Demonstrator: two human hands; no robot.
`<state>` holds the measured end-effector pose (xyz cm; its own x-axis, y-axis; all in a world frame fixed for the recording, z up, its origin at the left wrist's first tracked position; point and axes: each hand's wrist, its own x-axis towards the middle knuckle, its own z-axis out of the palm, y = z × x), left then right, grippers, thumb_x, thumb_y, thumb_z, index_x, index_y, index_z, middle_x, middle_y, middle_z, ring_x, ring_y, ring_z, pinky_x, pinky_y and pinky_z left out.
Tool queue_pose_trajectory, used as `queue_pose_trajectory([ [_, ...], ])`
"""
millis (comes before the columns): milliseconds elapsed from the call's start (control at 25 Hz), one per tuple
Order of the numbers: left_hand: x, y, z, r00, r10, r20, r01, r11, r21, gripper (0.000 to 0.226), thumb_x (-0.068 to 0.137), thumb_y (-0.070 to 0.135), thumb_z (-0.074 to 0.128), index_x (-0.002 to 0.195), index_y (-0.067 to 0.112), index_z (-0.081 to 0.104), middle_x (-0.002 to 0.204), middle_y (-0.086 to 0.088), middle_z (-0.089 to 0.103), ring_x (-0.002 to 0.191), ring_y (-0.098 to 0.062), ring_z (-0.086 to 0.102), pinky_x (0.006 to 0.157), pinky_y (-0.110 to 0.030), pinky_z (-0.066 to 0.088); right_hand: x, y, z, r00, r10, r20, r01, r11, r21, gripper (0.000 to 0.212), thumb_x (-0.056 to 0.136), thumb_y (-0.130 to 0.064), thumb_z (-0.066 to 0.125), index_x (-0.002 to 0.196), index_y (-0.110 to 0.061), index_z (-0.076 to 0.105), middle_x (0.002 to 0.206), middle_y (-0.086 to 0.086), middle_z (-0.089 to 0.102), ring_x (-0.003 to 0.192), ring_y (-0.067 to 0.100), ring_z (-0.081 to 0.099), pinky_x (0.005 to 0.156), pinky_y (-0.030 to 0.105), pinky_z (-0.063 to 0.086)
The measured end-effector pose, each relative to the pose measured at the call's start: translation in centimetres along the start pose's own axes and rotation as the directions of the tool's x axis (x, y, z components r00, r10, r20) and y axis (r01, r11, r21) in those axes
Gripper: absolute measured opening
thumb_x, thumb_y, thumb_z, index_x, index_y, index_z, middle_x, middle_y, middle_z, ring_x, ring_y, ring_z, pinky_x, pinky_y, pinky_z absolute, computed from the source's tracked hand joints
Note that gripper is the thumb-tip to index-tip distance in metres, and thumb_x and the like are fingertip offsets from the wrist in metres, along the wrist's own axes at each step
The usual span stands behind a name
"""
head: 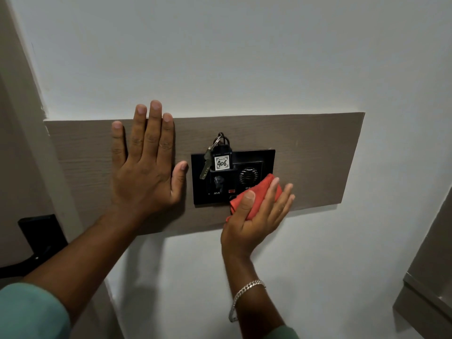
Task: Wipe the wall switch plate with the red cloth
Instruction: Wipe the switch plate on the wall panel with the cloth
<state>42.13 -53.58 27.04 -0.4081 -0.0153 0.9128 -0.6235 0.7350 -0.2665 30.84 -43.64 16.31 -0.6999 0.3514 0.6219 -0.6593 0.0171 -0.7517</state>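
A black switch plate [254, 157] is set into a brown wood-grain panel [313, 152] on the white wall. A key and a tag marked 406 [222, 163] hang over the plate's upper left part. My right hand [256, 216] presses a bunched red cloth [263, 189] against the plate's lower right corner, with the fingers spread over the cloth. My left hand [146, 162] lies flat on the panel, fingers apart, just left of the plate. Its thumb nearly touches the plate's left edge.
A door frame [22, 94] runs down the left side, with a black door handle and lock plate [41, 238] below it. A grey metal cabinet edge [430, 277] stands at the lower right. The white wall [220, 45] stretches above and below the panel.
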Motion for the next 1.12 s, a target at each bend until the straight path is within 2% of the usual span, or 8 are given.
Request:
queue_pose_trajectory([
  [160,0.0,0.1,0.1,1.000,-0.006,0.001,0.006,1.000,0.006,0.076,0.093,0.045,0.031,0.153,0.004,0.008,0.162,-0.020,0.009,0.150,-0.034,0.003,0.120,-0.053,-0.003,-2.9,-1.0,1.0,0.996,0.073,0.042,-0.075,0.996,0.053,0.063,0.101,-0.050,0.036,0.152,-0.014,0.029,0.166,0.012,0.019,0.156,0.027,0.010,0.128,0.044,0.010],
  [280,0.1,0.0,0.2,1.000,-0.009,0.004,0.009,1.000,0.006,0.076,0.094,0.045,0.031,0.153,0.004,0.008,0.161,-0.020,0.009,0.150,-0.035,0.004,0.120,-0.055,0.000,-4.3,-0.5,0.2,0.984,-0.097,0.146,0.096,0.995,0.017,0.059,0.101,-0.039,0.043,0.152,-0.014,0.029,0.165,0.015,0.019,0.156,0.032,0.011,0.127,0.044,0.013],
  [400,0.0,0.0,0.3,1.000,-0.010,-0.005,0.010,1.000,0.016,0.076,0.094,0.046,0.031,0.153,0.004,0.008,0.161,-0.020,0.010,0.150,-0.035,0.005,0.120,-0.055,0.001,-2.9,1.9,-1.2,0.936,-0.278,0.218,0.283,0.959,0.009,0.057,0.099,-0.031,0.049,0.152,-0.020,0.030,0.164,0.016,0.017,0.155,0.034,0.015,0.126,0.047,0.020],
  [560,0.0,-0.2,0.4,1.000,-0.005,-0.009,0.006,1.000,0.022,0.076,0.094,0.046,0.031,0.153,0.003,0.009,0.161,-0.020,0.011,0.150,-0.035,0.005,0.120,-0.055,0.001,1.0,2.1,-2.5,0.984,-0.162,0.074,0.152,0.981,0.124,0.052,0.098,-0.018,0.054,0.147,-0.008,0.039,0.162,0.024,0.020,0.152,0.034,0.024,0.121,0.052,0.032],
  [600,0.0,-0.1,0.3,1.000,-0.008,-0.008,0.009,1.000,0.019,0.076,0.094,0.046,0.030,0.153,0.004,0.009,0.161,-0.020,0.010,0.150,-0.034,0.005,0.120,-0.054,0.000,1.7,1.4,-2.7,0.984,-0.172,0.044,0.163,0.973,0.163,0.051,0.097,-0.016,0.054,0.145,-0.005,0.040,0.161,0.027,0.021,0.151,0.035,0.026,0.120,0.050,0.034],
  [720,0.1,-0.1,0.2,1.000,-0.004,0.002,0.004,1.000,0.006,0.076,0.094,0.046,0.031,0.153,0.004,0.008,0.161,-0.021,0.010,0.150,-0.034,0.004,0.120,-0.053,-0.002,3.8,-2.1,-2.2,0.929,-0.363,0.076,0.336,0.911,0.238,0.046,0.096,-0.019,0.055,0.139,-0.003,0.049,0.157,0.029,0.028,0.150,0.037,0.029,0.121,0.043,0.034],
  [880,0.0,-0.1,0.1,1.000,-0.004,0.018,0.004,1.000,0.006,0.077,0.093,0.045,0.033,0.153,0.004,0.007,0.162,-0.021,0.008,0.150,-0.032,0.000,0.120,-0.051,-0.006,4.8,-3.8,-1.1,0.855,-0.485,0.184,0.479,0.874,0.081,0.040,0.096,-0.034,0.054,0.130,-0.015,0.062,0.152,0.022,0.042,0.149,0.038,0.029,0.119,0.053,0.033],
  [1120,0.1,-0.2,0.1,1.000,-0.003,0.021,0.003,1.000,0.012,0.077,0.094,0.046,0.031,0.153,0.003,0.007,0.161,-0.020,0.007,0.149,-0.030,-0.003,0.120,-0.051,-0.005,6.1,-1.9,-2.4,0.792,-0.570,0.219,0.561,0.821,0.108,0.031,0.087,-0.021,0.060,0.114,-0.011,0.072,0.138,0.026,0.051,0.142,0.043,0.035,0.120,0.044,0.030],
])
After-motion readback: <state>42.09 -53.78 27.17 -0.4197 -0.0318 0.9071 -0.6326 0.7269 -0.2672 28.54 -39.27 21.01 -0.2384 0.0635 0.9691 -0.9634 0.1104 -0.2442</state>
